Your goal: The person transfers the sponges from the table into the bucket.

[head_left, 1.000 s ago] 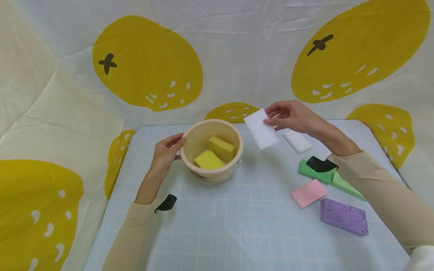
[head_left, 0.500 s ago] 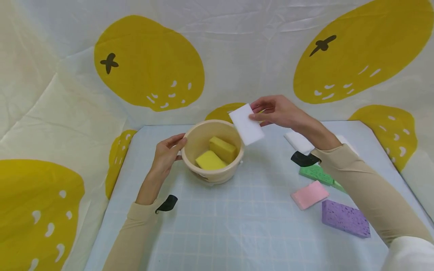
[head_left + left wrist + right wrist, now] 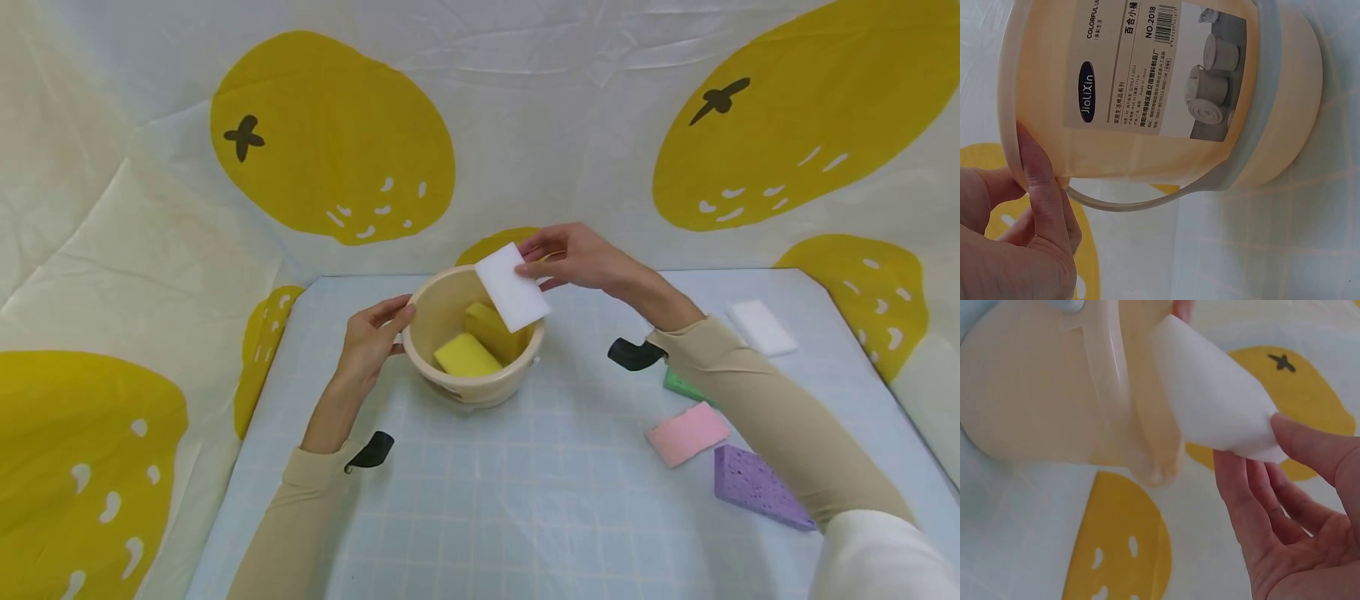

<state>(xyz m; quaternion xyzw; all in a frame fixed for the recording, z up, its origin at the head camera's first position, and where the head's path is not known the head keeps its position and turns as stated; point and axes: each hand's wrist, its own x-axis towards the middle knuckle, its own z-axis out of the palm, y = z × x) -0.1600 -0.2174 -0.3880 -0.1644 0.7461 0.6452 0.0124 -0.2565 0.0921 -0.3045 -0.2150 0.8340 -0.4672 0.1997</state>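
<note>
A cream plastic bucket [image 3: 422,354] stands on the table, tipped a little toward the head camera. Inside it lie a bright yellow sponge [image 3: 467,357] and a darker yellow sponge [image 3: 491,329]. My left hand [image 3: 367,342] grips the bucket's left rim, thumb on top and fingers beneath; the left wrist view shows the bucket's paper label [image 3: 1147,69] and its handle [image 3: 1129,205]. My right hand [image 3: 581,258] pinches a white sponge [image 3: 512,287] between thumb and fingers. That sponge hangs tilted over the bucket's right rim and covers part of the darker yellow sponge.
On the right of the table lie a pink sponge [image 3: 687,434], a purple sponge [image 3: 753,483], a white sponge [image 3: 761,327] and a green sponge [image 3: 682,385], partly behind the right sleeve. A lemon-printed cloth [image 3: 555,125] hangs behind the table.
My right hand has carried the white sponge leftward, from beside the bucket to above its right side. The left hand keeps its grip on the rim, and the bucket stays in place.
</note>
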